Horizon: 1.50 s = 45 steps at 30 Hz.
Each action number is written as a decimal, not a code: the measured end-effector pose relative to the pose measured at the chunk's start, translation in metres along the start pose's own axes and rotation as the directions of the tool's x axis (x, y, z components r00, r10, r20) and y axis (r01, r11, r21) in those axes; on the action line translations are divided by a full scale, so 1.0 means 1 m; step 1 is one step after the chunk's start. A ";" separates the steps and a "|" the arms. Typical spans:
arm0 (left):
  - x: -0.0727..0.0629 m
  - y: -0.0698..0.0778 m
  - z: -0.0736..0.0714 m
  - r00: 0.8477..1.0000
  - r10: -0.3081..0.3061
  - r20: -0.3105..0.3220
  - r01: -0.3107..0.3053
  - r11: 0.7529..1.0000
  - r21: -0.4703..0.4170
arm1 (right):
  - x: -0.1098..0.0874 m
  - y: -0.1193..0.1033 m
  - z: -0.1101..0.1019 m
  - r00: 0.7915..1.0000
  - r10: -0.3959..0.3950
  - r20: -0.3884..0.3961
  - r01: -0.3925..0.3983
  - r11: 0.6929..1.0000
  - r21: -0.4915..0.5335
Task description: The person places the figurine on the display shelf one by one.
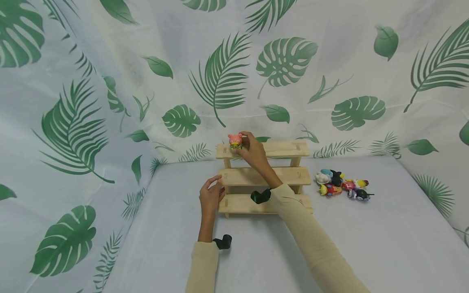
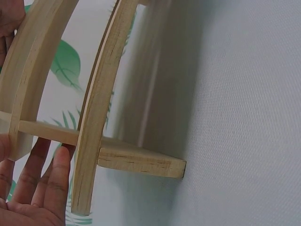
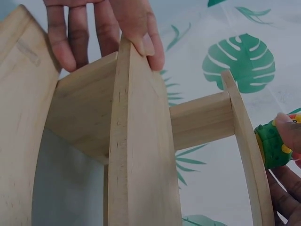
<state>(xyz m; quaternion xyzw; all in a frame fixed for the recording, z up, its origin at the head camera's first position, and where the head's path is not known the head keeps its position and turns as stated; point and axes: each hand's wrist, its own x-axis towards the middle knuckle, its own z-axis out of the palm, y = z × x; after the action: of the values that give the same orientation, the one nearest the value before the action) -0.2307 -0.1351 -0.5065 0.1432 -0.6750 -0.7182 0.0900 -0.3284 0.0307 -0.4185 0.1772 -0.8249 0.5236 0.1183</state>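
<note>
The right hand (image 1: 255, 151) covers part of a small toy figure (image 1: 235, 140), so its far side is hidden in the head view. In the right wrist view the toy is cut off by the frame's right edge, leaving mostly its green body and a little yellow. Whether it bears its weight on the wood is hard to make out. The right forearm and its beige sleeve (image 1: 311, 240) block part of the two lower boards.

The toy has a pink head with round ears, a yellow patch on the face and a green body with darker spots. It is at the left end of the top board of a wooden shelf (image 1: 271, 176), pinched between the right hand's thumb and fingers.

The left hand (image 1: 210, 199) grips the shelf's left end at the middle board, thumb on the front and fingers behind the side piece.

The shelf is pale wood with three stepped boards, on a whitish table (image 1: 165, 244). Just beside its right end lies a group of toys (image 1: 331, 190) in red, yellow, white, blue and black, overlapping so their shapes blur. Behind hangs a white cloth (image 1: 234, 24) printed with green leaves.
</note>
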 end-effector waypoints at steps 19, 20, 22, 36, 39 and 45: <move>-0.003 0.000 -0.001 1.000 0.012 -0.010 -0.011 1.000 0.029 | -0.021 0.012 -0.022 0.997 -0.027 -0.073 0.037 0.990 0.139; -0.003 0.000 -0.001 1.000 0.011 -0.007 -0.011 0.999 0.034 | -0.022 0.012 -0.024 0.996 -0.024 -0.084 0.037 0.987 0.159; -0.003 0.000 0.000 1.000 0.012 -0.004 -0.012 0.999 0.035 | -0.028 0.003 -0.031 0.995 -0.018 -0.101 0.039 0.977 0.207; -0.002 0.001 0.002 1.000 0.009 -0.002 -0.009 1.000 0.026 | -0.075 -0.016 -0.073 0.960 0.046 -0.277 0.053 0.940 0.337; -0.002 0.000 0.002 1.000 0.020 -0.012 -0.020 0.999 0.029 | -0.087 -0.007 -0.080 0.941 0.068 -0.333 0.060 0.931 0.360; -0.002 -0.002 0.002 0.999 0.033 -0.023 -0.033 0.999 0.030 | -0.113 0.012 -0.097 0.891 0.151 -0.428 0.051 0.904 0.425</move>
<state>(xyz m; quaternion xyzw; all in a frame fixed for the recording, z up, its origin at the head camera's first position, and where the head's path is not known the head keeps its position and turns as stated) -0.2297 -0.1323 -0.5081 0.1417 -0.6867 -0.7049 0.1075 -0.2297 0.1426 -0.4307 0.0504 -0.6450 0.7201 0.2508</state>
